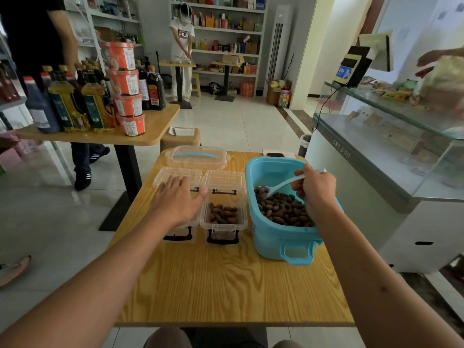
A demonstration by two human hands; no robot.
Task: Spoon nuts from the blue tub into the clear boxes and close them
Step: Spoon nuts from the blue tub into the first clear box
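In the head view, a rectangular light-blue plastic tub (281,237) partly filled with brown shelled nuts (283,209) is seen standing on a wooden table with a pale grain pattern (226,285). A white plastic spoon (281,185) is gripped by its handle in the right hand (315,189), fingers curled round it, and its bowl is held down among the nuts inside the tub. Just left of the tub, touching or nearly touching it, a clear plastic box with black latches (224,217) is placed with its lid folded back; a shallow layer of nuts is held in it. A second clear plastic box (179,229) is set left of that, further from the tub, and is largely covered by the left hand (177,199), which is laid flat on it with fingers spread and straight. Beyond both boxes, left of the tub's far end, a clear lid with a light-blue handle (198,156) is laid. A dark phone (275,154) is seen just behind the tub.
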